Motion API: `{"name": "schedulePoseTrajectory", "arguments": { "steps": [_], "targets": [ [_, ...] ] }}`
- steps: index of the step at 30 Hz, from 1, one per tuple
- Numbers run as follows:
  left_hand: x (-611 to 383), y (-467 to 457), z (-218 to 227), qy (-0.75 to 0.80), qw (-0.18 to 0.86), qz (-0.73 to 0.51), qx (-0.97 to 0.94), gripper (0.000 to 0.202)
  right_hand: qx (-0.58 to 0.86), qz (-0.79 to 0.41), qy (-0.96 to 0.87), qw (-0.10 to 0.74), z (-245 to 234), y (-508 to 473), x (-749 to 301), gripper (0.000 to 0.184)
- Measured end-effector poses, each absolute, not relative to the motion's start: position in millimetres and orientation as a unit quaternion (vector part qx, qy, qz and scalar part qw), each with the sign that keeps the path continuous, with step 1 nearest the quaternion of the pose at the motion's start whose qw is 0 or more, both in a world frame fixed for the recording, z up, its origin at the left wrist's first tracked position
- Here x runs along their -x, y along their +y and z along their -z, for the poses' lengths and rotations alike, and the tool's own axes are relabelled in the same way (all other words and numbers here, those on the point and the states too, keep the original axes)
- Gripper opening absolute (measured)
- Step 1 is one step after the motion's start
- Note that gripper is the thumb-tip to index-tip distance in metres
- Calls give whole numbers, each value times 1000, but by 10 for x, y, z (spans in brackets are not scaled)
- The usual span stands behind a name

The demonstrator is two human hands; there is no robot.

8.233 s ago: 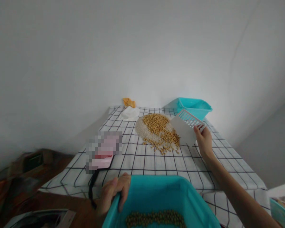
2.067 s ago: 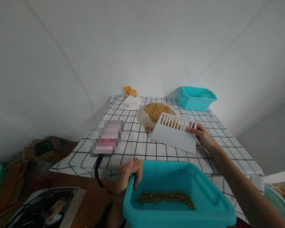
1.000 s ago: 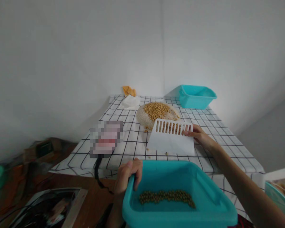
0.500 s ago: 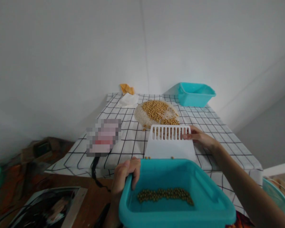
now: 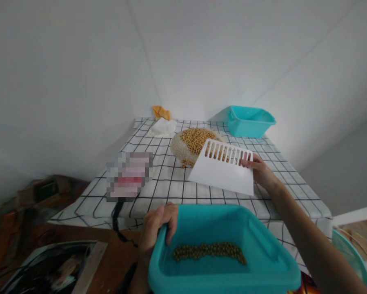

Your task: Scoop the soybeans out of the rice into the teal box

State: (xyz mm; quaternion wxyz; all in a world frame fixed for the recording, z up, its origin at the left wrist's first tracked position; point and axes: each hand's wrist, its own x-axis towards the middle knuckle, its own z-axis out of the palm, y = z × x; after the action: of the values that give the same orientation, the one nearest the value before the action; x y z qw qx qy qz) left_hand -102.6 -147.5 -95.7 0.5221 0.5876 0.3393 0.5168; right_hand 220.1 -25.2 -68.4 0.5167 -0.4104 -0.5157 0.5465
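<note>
My left hand (image 5: 160,224) grips the left rim of a teal plastic basin (image 5: 223,281) just in front of the table edge. A strip of round beans (image 5: 209,251) lies on the basin's floor. My right hand (image 5: 259,169) is closed on the right end of a white slotted scoop (image 5: 224,175), tilted over the cloth. Behind the scoop, yellow soybeans (image 5: 197,139) lie heaped on a mound of pale rice-like grains (image 5: 179,148), partly hidden by it. A few soybeans sit loose at the mound's near edge.
A second teal basin (image 5: 250,126) stands at the back right of the checked tablecloth (image 5: 161,183). White cloth (image 5: 163,127) and an orange cloth (image 5: 161,112) lie at the back left. A blurred-out pink item (image 5: 130,175) with a black strap (image 5: 117,220) rests on the left.
My right hand has lifted the scoop off the basin's far edge and moved it away, tilting it over the mound. My left hand keeps its hold on the basin.
</note>
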Motion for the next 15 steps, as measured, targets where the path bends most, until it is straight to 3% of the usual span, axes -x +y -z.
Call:
{"name": "schedulePoseTrajectory", "arguments": {
  "steps": [10, 15],
  "targets": [
    [1043, -1461, 1030, 410, 513, -487, -576, 71, 471, -382, -427, 671, 753, -79, -2262, 26],
    [1030, -1446, 1086, 425, 508, -492, -566, 72, 492, -300, -424, 699, 813, -39, -2322, 27]
  ]
}}
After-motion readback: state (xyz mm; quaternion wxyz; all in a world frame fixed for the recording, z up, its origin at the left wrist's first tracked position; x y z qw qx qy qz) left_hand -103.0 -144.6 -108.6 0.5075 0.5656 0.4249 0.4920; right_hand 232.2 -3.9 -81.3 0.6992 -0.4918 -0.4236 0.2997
